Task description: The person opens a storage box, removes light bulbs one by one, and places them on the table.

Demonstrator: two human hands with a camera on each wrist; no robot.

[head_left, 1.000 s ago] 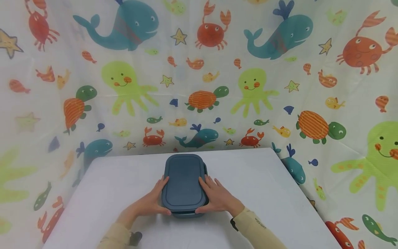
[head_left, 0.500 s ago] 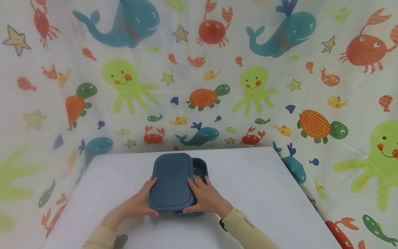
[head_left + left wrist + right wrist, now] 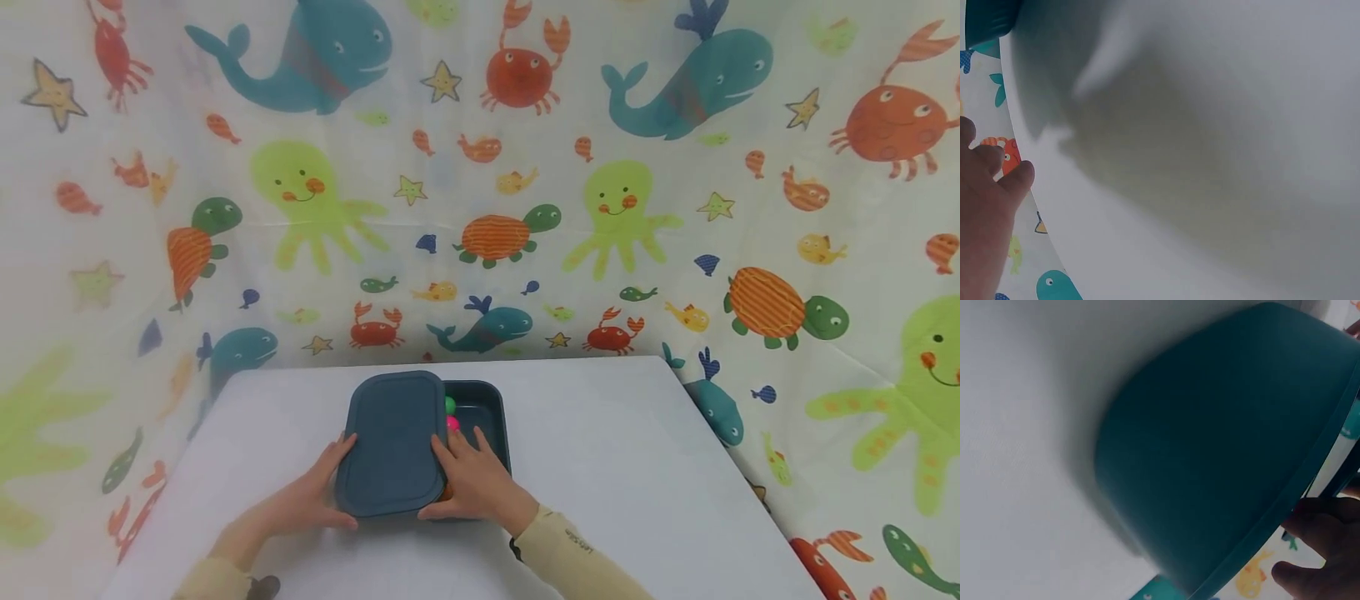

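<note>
The blue lid [image 3: 392,446], pinched by the grips of left hand [image 3: 315,496] and right hand [image 3: 480,483], overlies the left side of the rectangular box [image 3: 483,398]. A green ball [image 3: 450,405] and a pink ball [image 3: 452,422] lie inside the box.

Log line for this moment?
left hand: holds lid | right hand: holds lid | lid: partly covers box | visible inside: green round item, pink round item

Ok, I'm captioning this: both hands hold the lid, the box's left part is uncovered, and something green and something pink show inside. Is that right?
No: in the head view the right part of the box is uncovered, not the left. The rest stands: the left hand and right hand hold the lid, and a green thing and a pink thing show inside.
</note>
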